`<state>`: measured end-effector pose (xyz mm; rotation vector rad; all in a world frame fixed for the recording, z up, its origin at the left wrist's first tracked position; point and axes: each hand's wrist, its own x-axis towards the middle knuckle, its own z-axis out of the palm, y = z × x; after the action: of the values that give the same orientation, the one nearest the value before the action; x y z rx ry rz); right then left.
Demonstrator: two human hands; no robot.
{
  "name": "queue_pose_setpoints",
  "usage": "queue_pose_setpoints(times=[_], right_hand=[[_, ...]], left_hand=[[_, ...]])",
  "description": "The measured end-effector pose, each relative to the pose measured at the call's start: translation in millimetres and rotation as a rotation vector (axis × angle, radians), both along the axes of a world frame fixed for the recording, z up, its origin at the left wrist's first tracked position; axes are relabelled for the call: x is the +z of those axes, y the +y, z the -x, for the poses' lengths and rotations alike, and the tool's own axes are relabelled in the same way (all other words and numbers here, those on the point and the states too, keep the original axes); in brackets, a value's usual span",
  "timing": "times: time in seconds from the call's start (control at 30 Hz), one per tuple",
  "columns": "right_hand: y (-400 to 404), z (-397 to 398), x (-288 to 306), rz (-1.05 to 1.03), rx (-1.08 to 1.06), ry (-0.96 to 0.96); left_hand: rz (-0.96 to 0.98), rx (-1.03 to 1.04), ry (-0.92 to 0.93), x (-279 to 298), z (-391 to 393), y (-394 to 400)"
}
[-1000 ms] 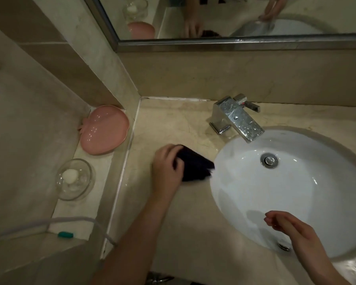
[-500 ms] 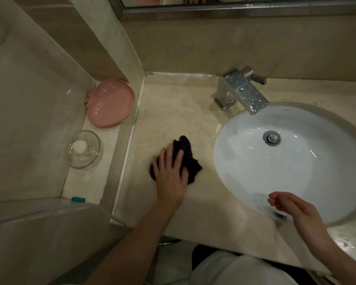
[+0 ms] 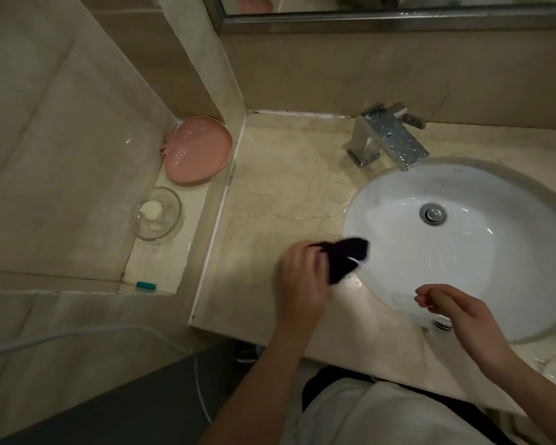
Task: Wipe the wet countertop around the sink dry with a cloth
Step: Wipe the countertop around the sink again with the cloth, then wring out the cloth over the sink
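Observation:
My left hand [image 3: 302, 277] grips a dark cloth [image 3: 347, 258] bunched against the beige stone countertop [image 3: 276, 194], right at the left rim of the white round sink [image 3: 463, 245]. Water glistens on the stone just below the cloth, near the sink's front-left edge. My right hand [image 3: 456, 309] hovers over the front of the basin, fingers loosely curled and holding nothing. The chrome tap [image 3: 385, 139] stands behind the sink.
A lower ledge to the left carries a pink dish [image 3: 196, 149], a glass bowl with a soap [image 3: 156, 213] and a small teal item [image 3: 145, 286]. A wall and mirror frame [image 3: 366, 17] close off the back. A thin hose [image 3: 77, 335] runs below left.
My left hand has slid the cloth from the open counter toward the front-left rim of the sink. The right hand stays over the basin's front.

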<state>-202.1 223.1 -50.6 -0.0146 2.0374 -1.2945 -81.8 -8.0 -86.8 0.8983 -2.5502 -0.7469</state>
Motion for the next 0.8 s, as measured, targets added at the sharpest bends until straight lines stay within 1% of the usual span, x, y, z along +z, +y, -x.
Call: queue_pose_setpoints(times=[0.1,0.17,0.23,0.27,0.33,0.5,0.67,0.73,0.8], right_hand=[[10,-2,-5,0.014,-0.035,-0.016],[16,-6,-10,0.019,-0.054,-0.030],[21,-10,-13,0.016,-0.057,-0.044],[23,-13,-14,0.016,-0.054,-0.055],[27,-17,-16,0.017,-0.055,-0.063],[31,-18,-15,0.023,-0.094,-0.057],[30,-14,-7,0.019,-0.119,-0.029],[27,-11,-1,0.033,-0.130,-0.016],[25,-5,6,0.036,-0.119,0.011]], left_hand=[[0.012,0.243,0.013,-4,-55,-52],[0.049,0.330,-0.069,-24,-81,-79],[0.076,0.340,-0.186,-43,-91,-87],[0.088,0.327,-0.229,-49,-91,-85],[0.114,0.274,-0.257,-53,-82,-73],[0.144,0.042,-0.223,-52,-34,-15],[0.130,-0.073,-0.209,-47,20,37],[0.128,-0.165,-0.236,-43,39,52],[0.131,-0.304,-0.315,-39,53,69]])
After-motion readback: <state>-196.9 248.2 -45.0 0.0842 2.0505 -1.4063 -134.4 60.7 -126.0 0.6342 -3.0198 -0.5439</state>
